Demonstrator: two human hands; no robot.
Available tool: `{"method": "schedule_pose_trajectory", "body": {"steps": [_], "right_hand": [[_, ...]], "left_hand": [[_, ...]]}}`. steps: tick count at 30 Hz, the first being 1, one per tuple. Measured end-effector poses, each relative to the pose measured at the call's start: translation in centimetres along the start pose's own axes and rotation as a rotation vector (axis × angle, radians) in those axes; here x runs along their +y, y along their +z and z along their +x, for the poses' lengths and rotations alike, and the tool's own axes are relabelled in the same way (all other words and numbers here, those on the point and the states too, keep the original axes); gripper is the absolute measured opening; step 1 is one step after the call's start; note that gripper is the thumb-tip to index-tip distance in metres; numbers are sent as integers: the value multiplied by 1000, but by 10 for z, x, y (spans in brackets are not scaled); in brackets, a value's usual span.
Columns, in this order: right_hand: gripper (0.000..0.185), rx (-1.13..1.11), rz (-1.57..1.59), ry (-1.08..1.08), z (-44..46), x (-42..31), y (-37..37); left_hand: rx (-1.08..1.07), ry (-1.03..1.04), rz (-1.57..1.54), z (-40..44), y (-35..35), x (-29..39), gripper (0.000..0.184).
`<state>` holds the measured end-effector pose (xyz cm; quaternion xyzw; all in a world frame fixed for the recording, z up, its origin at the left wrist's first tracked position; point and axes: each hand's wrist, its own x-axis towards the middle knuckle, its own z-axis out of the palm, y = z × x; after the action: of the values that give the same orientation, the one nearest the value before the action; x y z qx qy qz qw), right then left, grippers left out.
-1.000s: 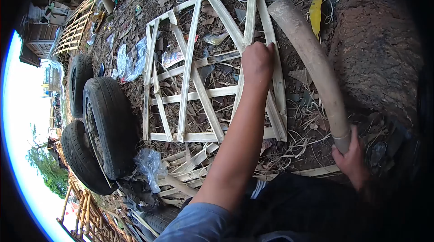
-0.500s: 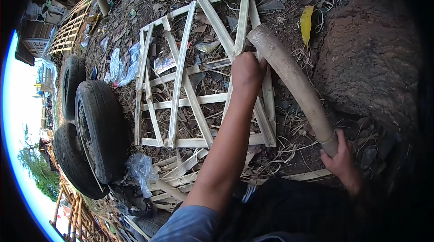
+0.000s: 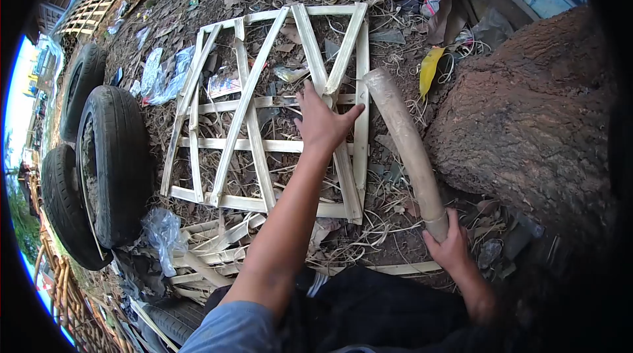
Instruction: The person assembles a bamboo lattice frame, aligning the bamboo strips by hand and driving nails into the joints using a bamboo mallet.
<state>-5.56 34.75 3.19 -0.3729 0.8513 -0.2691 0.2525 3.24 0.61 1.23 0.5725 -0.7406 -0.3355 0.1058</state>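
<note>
A lattice frame of pale split-bamboo strips [image 3: 242,146] lies flat on the littered ground, its strips crossing at slants. Over its right half is my left hand [image 3: 321,122], fingers and thumb spread, holding nothing. The fingers hover at or lightly touch a strip crossing; contact is unclear. My right hand [image 3: 451,245] grips the lower end of a thick, slightly curved wooden stick [image 3: 410,135]. The stick's far end reaches up beside the frame's right edge.
Old tyres [image 3: 117,165] stand at the left. A large rough tree trunk [image 3: 521,119] rises at the right. Clear plastic bags [image 3: 165,234], a yellow leaf [image 3: 430,70] and bamboo shavings lie on the soil. Loose bamboo strips [image 3: 217,247] are heaped near my left forearm.
My left hand has opened from a fist on the strips into spread fingers. My right hand keeps hold of the stick. The whole view has shifted, with most things now farther left.
</note>
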Motion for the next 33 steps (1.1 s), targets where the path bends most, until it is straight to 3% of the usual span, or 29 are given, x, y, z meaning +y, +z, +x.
{"method": "schedule_pose_trajectory", "body": {"steps": [1, 2, 4, 8, 11, 14, 20, 24, 28, 30, 31, 33], "right_hand": [[59, 5, 16, -43, 1, 1, 1], [59, -4, 12, -51, 3, -2, -1], [60, -28, 19, -71, 5, -8, -3], [59, 53, 114, -171, 1, -8, 3], [58, -69, -52, -38, 4, -16, 0], [57, 10, 97, -80, -2, -16, 5], [58, -91, 73, 28, -2, -16, 7], [61, -16, 120, -48, 1, -12, 13], [60, -42, 164, 8, -1, -21, 11], [60, 26, 172, -137, 0, -20, 12], [54, -94, 143, 36, -3, -27, 11], [54, -96, 153, 22, -8, -25, 17]], "left_hand": [[73, 31, -253, 8, 3, -12, 124], [80, 22, -257, 12, 6, -26, 124], [-40, 120, -173, 9, -1, -31, 120], [-43, 151, 156, 9, 7, -35, 107], [-44, 157, 135, 12, 9, -39, 103], [-53, 172, 126, 13, 10, -38, 100], [-33, 171, 117, 22, 18, -49, 94], [-30, 173, 83, 17, 15, -45, 93], [-32, 169, 101, 21, 18, -47, 93], [-20, 174, 95, 20, 18, -50, 92], [-18, 181, 87, 19, 17, -49, 93], [-11, 184, 90, 20, 18, -47, 93]]}}
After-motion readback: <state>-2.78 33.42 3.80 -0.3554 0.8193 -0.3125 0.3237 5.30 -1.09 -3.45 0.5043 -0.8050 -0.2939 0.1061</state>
